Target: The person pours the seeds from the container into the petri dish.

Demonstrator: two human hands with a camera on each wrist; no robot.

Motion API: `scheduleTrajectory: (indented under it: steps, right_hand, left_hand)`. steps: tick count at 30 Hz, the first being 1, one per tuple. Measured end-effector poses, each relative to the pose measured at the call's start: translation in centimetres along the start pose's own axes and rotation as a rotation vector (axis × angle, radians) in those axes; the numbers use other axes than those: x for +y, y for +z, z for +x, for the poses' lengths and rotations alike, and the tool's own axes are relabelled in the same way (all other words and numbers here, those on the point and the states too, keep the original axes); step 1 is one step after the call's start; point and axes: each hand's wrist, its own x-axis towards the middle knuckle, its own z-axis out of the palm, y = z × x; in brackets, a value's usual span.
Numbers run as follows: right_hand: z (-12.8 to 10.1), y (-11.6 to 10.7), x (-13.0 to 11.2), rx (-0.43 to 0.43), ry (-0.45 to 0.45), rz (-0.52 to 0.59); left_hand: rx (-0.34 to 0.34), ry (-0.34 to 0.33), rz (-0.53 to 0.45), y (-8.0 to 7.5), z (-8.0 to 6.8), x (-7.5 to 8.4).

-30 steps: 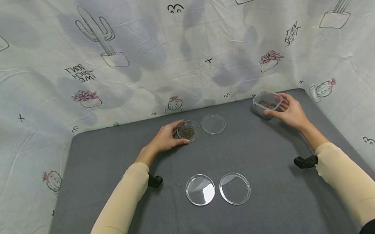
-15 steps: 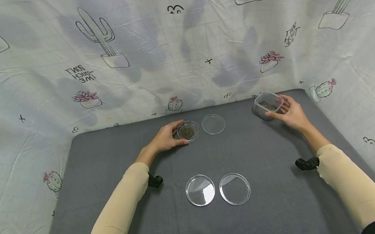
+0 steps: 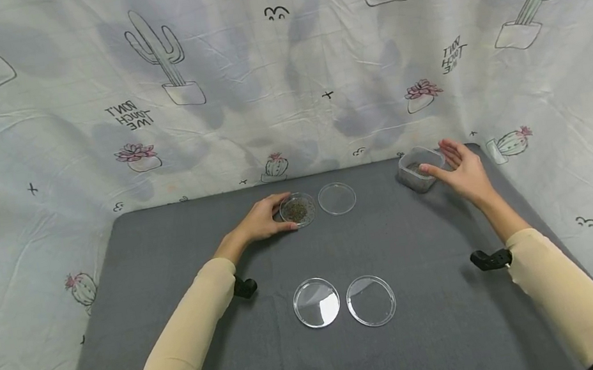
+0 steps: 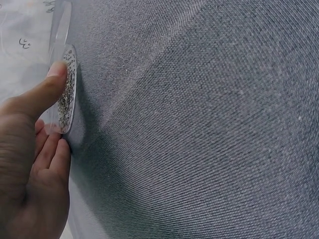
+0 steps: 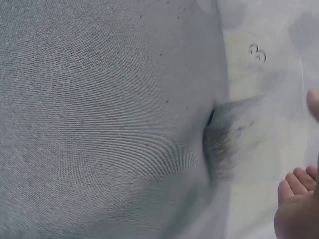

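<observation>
1. Gripping the rim of a small round dish of dark seeds [image 3: 297, 210] with the left hand [image 3: 262, 219], thumb and fingers curling around its near-left edge; in the left wrist view, thumb [image 4: 44, 92] pressing on the dish's [image 4: 67, 89] rim, fingers tucking under its lower edge.
2. Sitting on the grey counter [image 3: 169, 263], toward the far side and a little left of centre, that seed dish.
3. Lying just beside it to the right, not touching, an empty clear dish [image 3: 337, 198].
4. Hovering beside a clear plastic tub [image 3: 420, 168] holding dark seeds, the right hand [image 3: 465, 173], fingers spreading loosely and holding nothing; thumb tip reaching close to the tub's near edge, contact not possible to tell.
5. Standing at the far right corner of the counter, that tub; in the right wrist view showing only as a blurred shape [image 5: 224, 144] with fingertips [image 5: 294, 181] nearby.
6. Resting side by side near the front centre, 2 more clear dishes [image 3: 316, 302] [image 3: 370, 300], well apart from both hands.
7. Hanging behind and around the counter, a cactus-print cloth [image 3: 59, 119].
</observation>
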Motion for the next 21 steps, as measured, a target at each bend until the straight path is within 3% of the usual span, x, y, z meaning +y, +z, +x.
scheduleTrajectory:
  steps: [6, 10, 15, 21]
  right_hand:
    - [0.1, 0.1, -1.1, -0.002, -0.025, -0.129]
    - [0.0, 0.4, -1.5, 0.036, -0.061, -0.1]
    - [0.0, 1.8, -2.9, 0.077, -0.176, -0.046]
    - [-0.1, 4.7, -4.6, -0.041, -0.25, -0.039]
  left_hand:
    - [0.002, -0.007, 0.001, -0.1, -0.1, -0.3]
    - [-0.003, -0.013, -0.004, -0.1, 0.0, -0.5]
    - [-0.003, -0.014, -0.013, -0.1, 0.0, -0.6]
    - [-0.006, -0.016, -0.013, 0.0, 0.0, -0.5]
